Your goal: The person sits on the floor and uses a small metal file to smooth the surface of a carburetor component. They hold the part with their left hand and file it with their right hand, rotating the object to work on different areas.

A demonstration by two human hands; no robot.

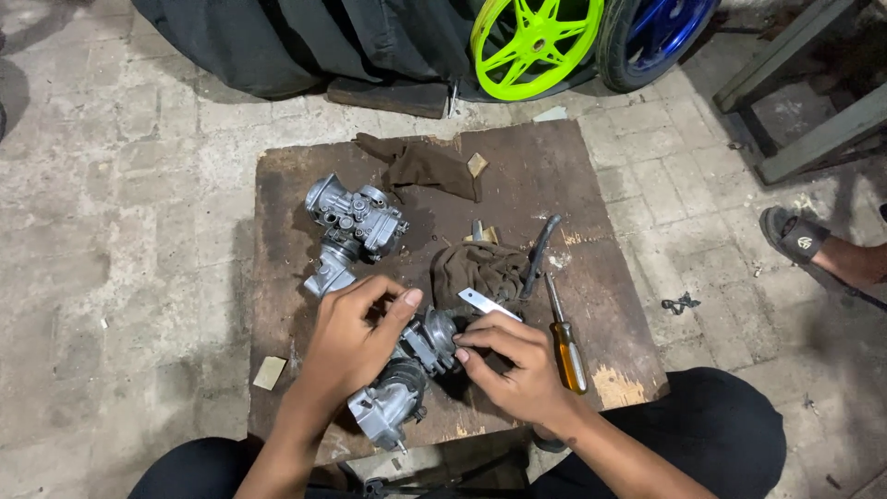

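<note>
Carburettor (407, 379), grey metal, at near edge of wooden bench (591, 185): left hand (356, 342) curled over its top, right hand (513, 360) pinching a flat metal blade (488, 303) beside it. Screwdriver (565, 342) with amber handle just right; brown rag (480, 268) behind. Farther: 2nd carburettor (351, 226), another rag (425, 166), green wheel (531, 42), blue wheel (656, 32).

We saw a grey metal carburettor (407, 374) lying on its side at the near edge of the wooden bench (601, 194), its round mouth turned right. The left hand (356, 337) gripped its upper body. The right hand (517, 360) pinched a flat silver metal strip (488, 303), angled up and left, just beside it.
</note>
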